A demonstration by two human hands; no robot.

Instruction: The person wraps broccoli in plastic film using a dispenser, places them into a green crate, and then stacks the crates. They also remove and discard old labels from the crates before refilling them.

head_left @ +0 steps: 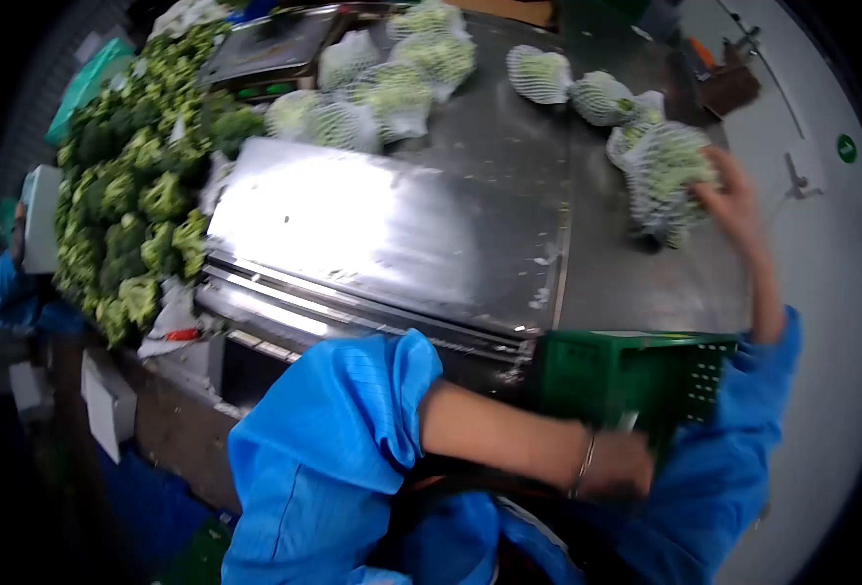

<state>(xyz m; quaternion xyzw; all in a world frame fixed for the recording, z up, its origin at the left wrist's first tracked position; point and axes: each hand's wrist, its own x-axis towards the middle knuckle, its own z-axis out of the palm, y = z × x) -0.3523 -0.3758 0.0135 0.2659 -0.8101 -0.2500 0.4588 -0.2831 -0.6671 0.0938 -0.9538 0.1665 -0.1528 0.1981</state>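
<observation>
My right hand (728,200) reaches to the far right of the metal table, its fingers curled on the side of a broccoli head in a white foam net (667,174). Behind that one, more netted broccoli heads (601,98) lie in a line. My left hand (618,464) is low and close to my body, near the green crate (577,375), with a band on its wrist. Its fingers are blurred and partly hidden, so what it holds, if anything, does not show.
A large heap of bare broccoli (124,210) fills the left side. A cluster of netted heads (392,88) lies at the back, beside a metal tray (265,49). A raised steel plate (353,224) lies in front of me. Another person's blue sleeve (12,292) shows at far left.
</observation>
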